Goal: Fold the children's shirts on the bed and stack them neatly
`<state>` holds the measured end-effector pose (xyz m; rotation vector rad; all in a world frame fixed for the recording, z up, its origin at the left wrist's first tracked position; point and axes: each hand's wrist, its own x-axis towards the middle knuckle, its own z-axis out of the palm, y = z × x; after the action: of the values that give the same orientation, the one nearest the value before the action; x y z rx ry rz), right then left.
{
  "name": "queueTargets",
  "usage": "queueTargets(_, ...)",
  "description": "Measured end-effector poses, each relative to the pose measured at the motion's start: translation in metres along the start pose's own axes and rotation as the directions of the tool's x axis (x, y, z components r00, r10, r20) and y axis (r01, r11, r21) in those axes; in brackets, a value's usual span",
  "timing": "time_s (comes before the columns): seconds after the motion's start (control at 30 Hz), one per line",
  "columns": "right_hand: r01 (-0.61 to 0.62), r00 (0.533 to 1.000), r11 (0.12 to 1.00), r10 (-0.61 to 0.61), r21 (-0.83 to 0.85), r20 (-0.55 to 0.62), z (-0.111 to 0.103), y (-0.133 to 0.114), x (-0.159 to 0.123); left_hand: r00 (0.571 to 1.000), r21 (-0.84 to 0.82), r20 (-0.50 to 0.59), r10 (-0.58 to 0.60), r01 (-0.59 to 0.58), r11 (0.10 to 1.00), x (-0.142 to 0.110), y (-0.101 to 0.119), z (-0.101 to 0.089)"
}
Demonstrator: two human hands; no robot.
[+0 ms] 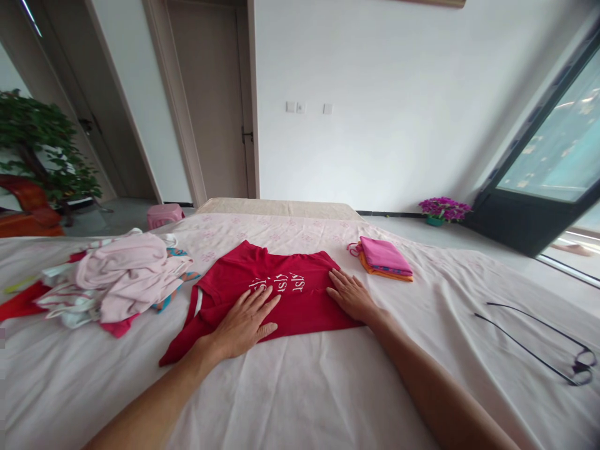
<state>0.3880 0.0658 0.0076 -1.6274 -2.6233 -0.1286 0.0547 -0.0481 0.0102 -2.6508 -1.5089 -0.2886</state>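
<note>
A red T-shirt [300, 312] with white lettering lies spread on the pale bedsheet [300, 394], its neckline toward the left and its hem toward the right. My left hand [246, 322] rests flat on the shirt's near middle, fingers stretched over the lettering. Flat near the hem end lies my right hand [351, 295], fingers spread and pointing up and left. Neither hand grips the cloth. Just beyond my right hand sits a small stack of folded clothes [384, 255], pink on top with orange and blue below.
A loose heap of clothes [134, 269], mostly pale pink and white, lies on the left. Black-framed glasses [539, 340] rest unfolded on the right. Beyond the bed are a pink stool [165, 215] and a pot of purple flowers [444, 209] on the floor.
</note>
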Motion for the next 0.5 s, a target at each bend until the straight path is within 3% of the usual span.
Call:
queueTargets(0.1, 0.001, 1.0, 1.0, 0.0, -0.019, 0.014, 0.0, -0.001, -0.001, 0.997, -0.105, 0.08, -0.009, 0.017, 0.994, 0.001, -0.001, -0.01)
queueTargets(0.23, 0.046, 0.999, 0.999, -0.046, 0.003, 0.023, -0.015, 0.001, 0.004, 0.993, -0.407, 0.12, -0.013, 0.061, 0.911, 0.004, -0.019, -0.029)
queueTargets(0.33, 0.042, 0.998, 0.997, -0.044, 0.061, 0.039, -0.033, 0.006, 0.018, 0.968, -0.568, 0.007, -0.25, 0.209, 0.796, 0.01, -0.056, -0.039)
queueTargets(0.4, -0.012, 1.0, 0.996, 0.01, 0.093, 0.024, -0.043, 0.008, 0.034, 0.865, -0.597, -0.046, -0.499, 0.377, 0.708, 0.015, -0.088, -0.04)
queueTargets(0.5, -0.03, 0.999, 0.99, 0.035, 0.139, -0.033, -0.047, 0.007, 0.064, 0.623, -0.685, 0.024, -0.782, 0.58, 0.441, 0.023, -0.131, -0.034)
